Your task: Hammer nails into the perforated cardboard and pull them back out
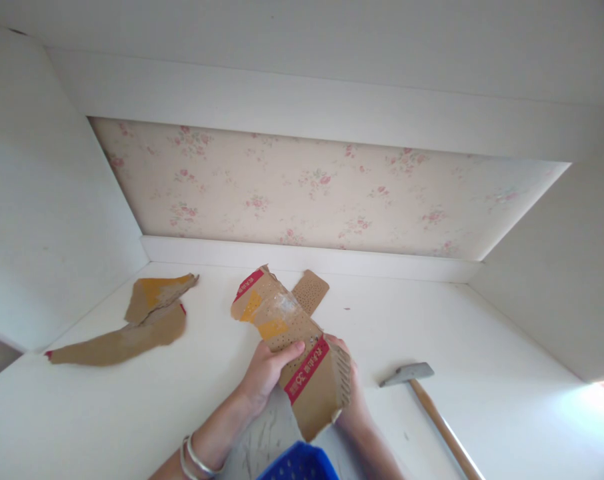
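Observation:
My left hand (268, 371) grips the left edge of a torn cardboard piece (306, 407), its thumb lying on the face. The cardboard is brown with red printed bands, orange patches and many small punched holes. Behind its right edge is my right hand (355, 393), closed on it, with most of the fingers hidden. A small brown perforated piece (312, 291) shows just beyond the cardboard, partly covered by it. Below the cardboard, at the bottom edge, part of a blue plastic object with holes (302, 465) comes into view.
A hammer (442, 420) with a wooden handle lies to the right on the white surface (407, 313). Torn cardboard scraps (147, 327) lie at the left. White panels stand on both sides, and a floral-papered back (302, 193) closes the far side.

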Demonstrator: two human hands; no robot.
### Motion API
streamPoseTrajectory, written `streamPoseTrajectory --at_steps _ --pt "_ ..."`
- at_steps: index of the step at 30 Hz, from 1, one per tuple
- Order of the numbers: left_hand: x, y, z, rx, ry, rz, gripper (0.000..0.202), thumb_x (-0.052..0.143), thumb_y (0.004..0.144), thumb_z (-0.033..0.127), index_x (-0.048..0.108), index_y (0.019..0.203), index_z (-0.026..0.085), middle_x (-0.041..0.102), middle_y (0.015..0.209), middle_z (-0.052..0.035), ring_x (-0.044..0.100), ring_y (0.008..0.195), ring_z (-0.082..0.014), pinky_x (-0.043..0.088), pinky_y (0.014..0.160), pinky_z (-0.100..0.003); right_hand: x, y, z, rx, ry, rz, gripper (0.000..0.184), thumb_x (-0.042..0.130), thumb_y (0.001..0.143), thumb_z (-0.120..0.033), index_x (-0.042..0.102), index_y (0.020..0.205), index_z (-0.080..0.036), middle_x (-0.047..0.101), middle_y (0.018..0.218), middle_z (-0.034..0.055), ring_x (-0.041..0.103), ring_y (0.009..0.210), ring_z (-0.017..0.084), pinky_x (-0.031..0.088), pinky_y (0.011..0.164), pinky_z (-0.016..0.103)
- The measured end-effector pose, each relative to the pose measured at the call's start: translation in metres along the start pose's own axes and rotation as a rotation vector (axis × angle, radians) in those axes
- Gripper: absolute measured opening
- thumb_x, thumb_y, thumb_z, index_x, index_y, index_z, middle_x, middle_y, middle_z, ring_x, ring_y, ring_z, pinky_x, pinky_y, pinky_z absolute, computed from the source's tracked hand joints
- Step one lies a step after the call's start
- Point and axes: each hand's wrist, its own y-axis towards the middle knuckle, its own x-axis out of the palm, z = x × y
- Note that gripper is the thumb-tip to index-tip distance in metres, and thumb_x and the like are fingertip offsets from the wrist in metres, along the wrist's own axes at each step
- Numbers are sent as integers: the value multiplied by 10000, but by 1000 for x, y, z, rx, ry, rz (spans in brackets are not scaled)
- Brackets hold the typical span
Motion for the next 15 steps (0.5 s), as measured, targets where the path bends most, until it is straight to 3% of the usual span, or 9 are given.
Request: streamPoseTrajectory --at_steps 3,6,8,15 --pt "-1 3 -2 48 -50 92 449 858 697 328 739 1074 115 749 1119 -169 713 1028 -322 540 941 -441 0 2 1 19 3 75 336 719 786 -267 714 1123 -262 736 1101 94 701 979 308 563 838 418" --pt "0 3 -1 95 -24 119 421 831 728 330 738 1084 125 745 1139 -157 704 1051 -322 531 958 -453 0 2 7 65 0 234 300 496 959 -391 644 1179 -251 723 981 68 686 822 235 553 702 347" --pt "1 3 -1 113 61 112 405 832 725 324 749 1069 127 752 1121 -150 699 1061 -326 519 975 -448 -1 0 10 84 -4 294 335 425 993 -435 623 1177 -237 706 946 62 661 767 211 529 653 315" --pt "2 3 1 151 178 88 374 822 730 306 757 1062 147 754 1123 -138 701 1049 -320 523 959 -424 -2 -5 2 52 -42 254 321 400 1017 -426 641 1068 -221 640 812 22 632 766 206 512 698 326"
